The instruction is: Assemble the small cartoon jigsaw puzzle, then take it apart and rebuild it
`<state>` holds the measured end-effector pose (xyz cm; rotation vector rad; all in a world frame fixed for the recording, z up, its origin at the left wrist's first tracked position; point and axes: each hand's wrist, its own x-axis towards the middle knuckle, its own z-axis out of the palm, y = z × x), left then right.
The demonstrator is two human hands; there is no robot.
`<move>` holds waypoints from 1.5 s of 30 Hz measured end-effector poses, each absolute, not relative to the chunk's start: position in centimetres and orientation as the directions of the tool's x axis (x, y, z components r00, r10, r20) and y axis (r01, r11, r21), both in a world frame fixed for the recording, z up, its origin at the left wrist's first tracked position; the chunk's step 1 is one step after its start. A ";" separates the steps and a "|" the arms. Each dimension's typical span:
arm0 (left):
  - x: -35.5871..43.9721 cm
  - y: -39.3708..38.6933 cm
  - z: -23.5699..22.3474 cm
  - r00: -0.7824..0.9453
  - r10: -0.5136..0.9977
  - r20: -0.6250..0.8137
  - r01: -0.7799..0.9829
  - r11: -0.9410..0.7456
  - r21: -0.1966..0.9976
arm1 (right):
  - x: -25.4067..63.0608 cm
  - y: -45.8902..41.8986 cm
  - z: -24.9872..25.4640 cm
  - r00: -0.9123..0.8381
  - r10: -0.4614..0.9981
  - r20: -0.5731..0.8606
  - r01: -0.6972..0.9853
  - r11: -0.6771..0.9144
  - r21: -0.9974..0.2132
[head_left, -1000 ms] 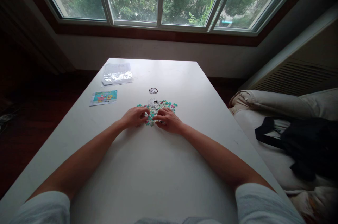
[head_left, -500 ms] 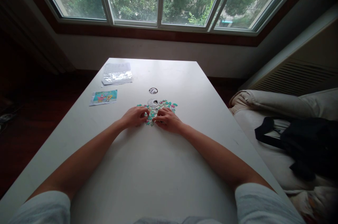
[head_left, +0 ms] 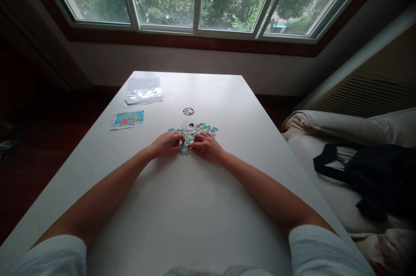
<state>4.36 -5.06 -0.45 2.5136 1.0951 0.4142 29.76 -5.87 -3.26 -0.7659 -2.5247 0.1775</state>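
The fingers [head_left: 178, 138] of the left hand [head_left: 164, 144] curl inward at the left side of the pile of puzzle pieces [head_left: 208, 128], bent close together; whether they pinch a piece cannot be told. The right hand [head_left: 208, 148] covers the near right part of the pile, its fingers bent and pointing left toward the other hand, with a narrow strip of pieces visible between the two. What it holds, if anything, is hidden too.

The pile, mostly green with some pink and pale pieces, lies spread on the white tabletop [head_left: 188, 215]. At its far edge sits a round disc [head_left: 188, 126] with a dark spot right of its middle, and just beyond the pile lies a smaller round item [head_left: 188, 111], patterned in black and white. Left of the pile is a colourful picture sheet [head_left: 128, 119] — mostly turquoise, with pink and yellow figures — and farther off, beyond that sheet, a clear plastic bag [head_left: 144, 92] lies with paper. Well to the right of the pile, past the tabletop's edge, a dark cloth item [head_left: 380, 180] rests on a pale sofa [head_left: 308, 150].
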 end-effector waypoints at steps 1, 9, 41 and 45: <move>4.4 -5.1 -0.4 0.658 0.744 0.119 0.637 -0.634 0.438 | 29.8 -5.9 -3.2 -0.722 0.551 0.419 0.488 0.834 -0.257; 4.3 -5.3 0.1 0.660 0.735 0.155 0.666 -0.668 0.333 | 29.7 -5.9 -3.3 -0.734 0.549 0.400 0.499 0.835 -0.231; 4.9 -6.4 0.4 0.568 0.809 0.152 0.772 -0.587 0.243 | 29.6 -6.1 -3.1 -0.729 0.554 0.401 0.499 0.832 -0.243; 5.0 -6.3 0.3 0.572 0.807 0.146 0.767 -0.589 0.255 | 29.7 -6.1 -3.1 -0.731 0.556 0.396 0.501 0.831 -0.242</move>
